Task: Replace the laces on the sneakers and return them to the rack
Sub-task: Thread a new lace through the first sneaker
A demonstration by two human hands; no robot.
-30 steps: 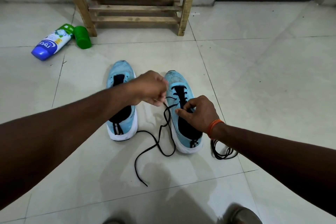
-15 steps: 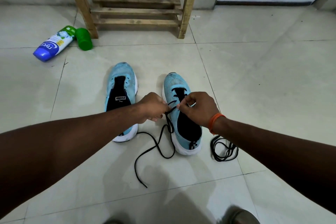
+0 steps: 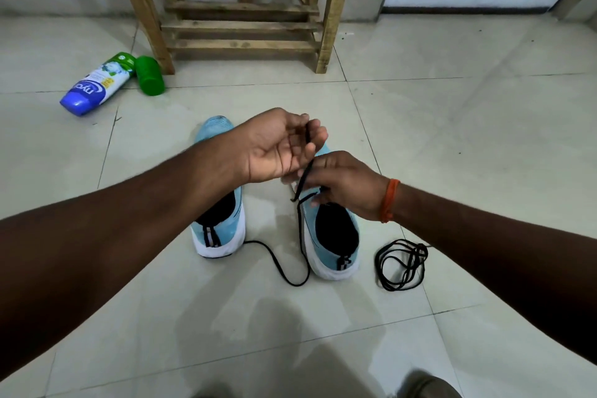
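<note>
- You have both sneakers on the floor tiles point(image 3: 452, 145) in front of the wooden rack point(image 3: 239, 26), heels toward you, which keeps the tongues and eyelets within easy reach and the rack close for the return.
- Your left hand point(image 3: 274, 147) is raised above the toe of the left sneaker point(image 3: 223, 229), palm turned up and toward you, wrist rolled outward; its fingers are curled around the black lace point(image 3: 303, 174), whose end pokes out above the fingertips. I judge you hold it high to draw slack through.
- Your right hand point(image 3: 342, 181) sits low over the front of the right sneaker point(image 3: 336, 249), back of the hand up, fingers bent down and pinching at the lace near the eyelets (just which eyelet is hidden under your hand). It seems to steady the shoe against the left hand's pull.
- The lace runs taut between the two hands, then trails down the inner side of the right sneaker and loops loose on the tile between the heels.
- A second black lace point(image 3: 400, 265) lies coiled beside the right sneaker's heel, near your right forearm, ready for the other shoe or set aside; I cannot tell which.
- The left sneaker shows no lace, so the task looks early (rack unfilled).
</note>
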